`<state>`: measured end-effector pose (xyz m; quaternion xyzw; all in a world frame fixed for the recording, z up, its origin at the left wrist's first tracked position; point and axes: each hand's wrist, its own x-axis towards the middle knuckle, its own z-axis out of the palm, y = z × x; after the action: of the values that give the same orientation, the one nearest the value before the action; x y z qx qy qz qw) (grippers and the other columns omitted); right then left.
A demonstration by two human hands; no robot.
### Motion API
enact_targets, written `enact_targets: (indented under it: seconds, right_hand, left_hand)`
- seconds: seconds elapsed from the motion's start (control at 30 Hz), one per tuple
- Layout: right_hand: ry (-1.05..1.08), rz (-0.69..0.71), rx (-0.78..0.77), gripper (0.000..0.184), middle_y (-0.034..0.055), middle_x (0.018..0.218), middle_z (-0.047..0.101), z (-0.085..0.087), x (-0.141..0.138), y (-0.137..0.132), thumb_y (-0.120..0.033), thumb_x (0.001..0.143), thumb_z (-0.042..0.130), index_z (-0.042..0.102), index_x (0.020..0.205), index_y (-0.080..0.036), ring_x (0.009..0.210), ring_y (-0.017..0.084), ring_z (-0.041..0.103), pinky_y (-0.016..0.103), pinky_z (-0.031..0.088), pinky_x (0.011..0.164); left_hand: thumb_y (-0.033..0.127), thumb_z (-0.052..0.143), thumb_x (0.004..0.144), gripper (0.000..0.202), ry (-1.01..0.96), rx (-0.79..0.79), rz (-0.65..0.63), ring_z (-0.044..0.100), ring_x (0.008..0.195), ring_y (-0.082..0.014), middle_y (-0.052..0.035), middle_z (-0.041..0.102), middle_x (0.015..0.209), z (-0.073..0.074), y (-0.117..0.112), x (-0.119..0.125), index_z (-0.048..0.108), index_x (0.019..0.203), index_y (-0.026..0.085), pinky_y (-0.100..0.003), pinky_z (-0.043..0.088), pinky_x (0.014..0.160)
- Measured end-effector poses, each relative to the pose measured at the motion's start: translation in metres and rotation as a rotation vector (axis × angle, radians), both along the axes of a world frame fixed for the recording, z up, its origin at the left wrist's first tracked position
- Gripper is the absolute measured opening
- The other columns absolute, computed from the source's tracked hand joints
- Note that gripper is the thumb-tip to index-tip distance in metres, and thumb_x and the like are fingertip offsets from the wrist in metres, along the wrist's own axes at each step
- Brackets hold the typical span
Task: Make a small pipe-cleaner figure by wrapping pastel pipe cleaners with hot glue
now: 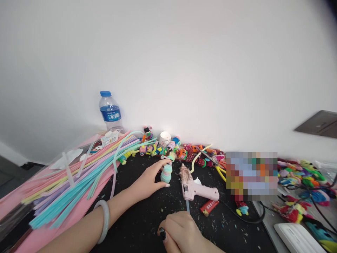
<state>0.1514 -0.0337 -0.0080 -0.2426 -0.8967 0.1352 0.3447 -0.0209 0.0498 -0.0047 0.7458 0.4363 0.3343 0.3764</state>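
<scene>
My left hand [149, 177], with a pale bangle [104, 221] on its wrist, is curved round a small pastel pipe-cleaner figure [166, 173] that stands upright on the black work surface [137, 225]. Its thumb is at the figure's base and its fingers are near the top. Lower down, my right hand [181, 230] is closed, thumb against the curled fingers; whatever it may hold is hidden. Just beyond it lies a pink hot glue gun [201, 191] with a clear glue stick [187, 205] in its back end. A red lighter [209, 208] rests beside the handle.
Bundles of pastel pipe cleaners [79, 182] fill the left side on pink sheeting. A water bottle [110, 112] and a white paper cup [165, 139] stand near the wall. Colourful pipe-cleaner figures [189, 153], scissors [206, 154] and a black cable [247, 221] lie behind and to the right.
</scene>
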Motion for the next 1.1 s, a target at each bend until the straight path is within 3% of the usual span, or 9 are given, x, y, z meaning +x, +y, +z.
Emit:
enact_targets:
  seconds: [0.17, 0.27, 0.37, 0.5, 0.67, 0.87, 1.0, 1.1]
  right_hand:
    - [-0.002, -0.007, -0.001, 0.031, 0.0009, 0.058, 0.061, -0.003, 0.000, 0.000, -0.021, 0.093, 0.029, 0.053, 0.074, -0.019, 0.048, 0.012, 0.053, 0.024, 0.041, 0.054]
    - [-0.004, -0.009, 0.007, 0.028, 0.0007, 0.059, 0.062, -0.006, 0.000, 0.000, -0.019, 0.092, 0.031, 0.053, 0.075, -0.019, 0.049, 0.012, 0.053, 0.024, 0.042, 0.054]
    - [-0.011, -0.005, 0.023, 0.027, 0.0006, 0.057, 0.060, -0.006, 0.000, 0.000, -0.018, 0.091, 0.032, 0.052, 0.073, -0.019, 0.047, 0.012, 0.051, 0.023, 0.041, 0.052]
    - [-0.049, -0.006, 0.024, 0.029, 0.0008, 0.056, 0.059, -0.003, 0.000, -0.001, -0.018, 0.091, 0.031, 0.053, 0.073, -0.019, 0.047, 0.012, 0.051, 0.024, 0.040, 0.051]
    - [-0.077, 0.002, 0.009, 0.032, 0.0013, 0.054, 0.058, 0.002, 0.000, -0.002, -0.017, 0.091, 0.028, 0.052, 0.072, -0.018, 0.046, 0.013, 0.050, 0.025, 0.039, 0.050]
    - [-0.091, -0.006, -0.005, 0.030, 0.0016, 0.056, 0.058, -0.005, 0.000, -0.001, -0.018, 0.091, 0.029, 0.052, 0.072, -0.019, 0.047, 0.013, 0.051, 0.025, 0.039, 0.051]
    - [-0.075, -0.004, -0.008, 0.030, 0.0020, 0.057, 0.059, -0.013, 0.001, 0.000, -0.020, 0.092, 0.028, 0.051, 0.072, -0.019, 0.048, 0.013, 0.051, 0.025, 0.039, 0.051]
    - [-0.071, -0.003, -0.023, 0.031, 0.0021, 0.057, 0.059, -0.015, 0.000, 0.000, -0.021, 0.093, 0.027, 0.050, 0.072, -0.019, 0.048, 0.013, 0.051, 0.025, 0.038, 0.051]
  left_hand:
    - [0.018, 0.069, 0.069, 0.071, -0.007, -0.018, -0.004, 0.053, 0.109, -0.0223, -0.0025, 0.053, 0.127, 0.001, -0.002, -0.001, 0.038, 0.131, 0.031, -0.034, 0.044, 0.092]
    - [0.027, 0.061, 0.079, 0.047, -0.043, 0.082, 0.045, 0.055, 0.106, -0.0215, -0.0051, 0.058, 0.119, 0.005, -0.006, -0.004, 0.046, 0.124, 0.025, -0.034, 0.043, 0.092]
    - [0.027, 0.042, 0.091, 0.023, -0.081, 0.267, 0.246, 0.054, 0.106, -0.0206, -0.0069, 0.060, 0.111, 0.011, -0.008, -0.009, 0.056, 0.108, 0.020, -0.033, 0.040, 0.094]
    - [0.027, 0.033, 0.094, 0.027, -0.078, 0.285, 0.454, 0.057, 0.075, -0.0172, -0.0022, 0.060, 0.074, 0.014, -0.005, -0.015, 0.054, 0.080, 0.018, -0.028, 0.043, 0.074]
    - [0.033, 0.032, 0.093, 0.035, 0.053, 0.183, 0.478, 0.049, 0.053, -0.0133, 0.0035, 0.047, 0.054, 0.011, 0.002, -0.020, 0.044, 0.063, 0.019, -0.024, 0.037, 0.056]
    - [0.035, 0.041, 0.089, 0.036, 0.244, 0.190, 0.425, 0.046, 0.051, -0.0144, 0.0022, 0.048, 0.052, 0.012, 0.004, -0.025, 0.045, 0.056, 0.019, -0.026, 0.031, 0.053]
    - [0.030, 0.040, 0.089, 0.024, 0.434, 0.350, 0.412, 0.056, 0.071, -0.0205, -0.0040, 0.063, 0.074, 0.021, 0.002, -0.031, 0.058, 0.076, 0.020, -0.031, 0.037, 0.065]
    - [0.030, 0.043, 0.087, 0.024, 0.431, 0.442, 0.439, 0.055, 0.074, -0.0220, -0.0048, 0.062, 0.074, 0.031, 0.002, -0.039, 0.057, 0.070, 0.021, -0.033, 0.038, 0.069]
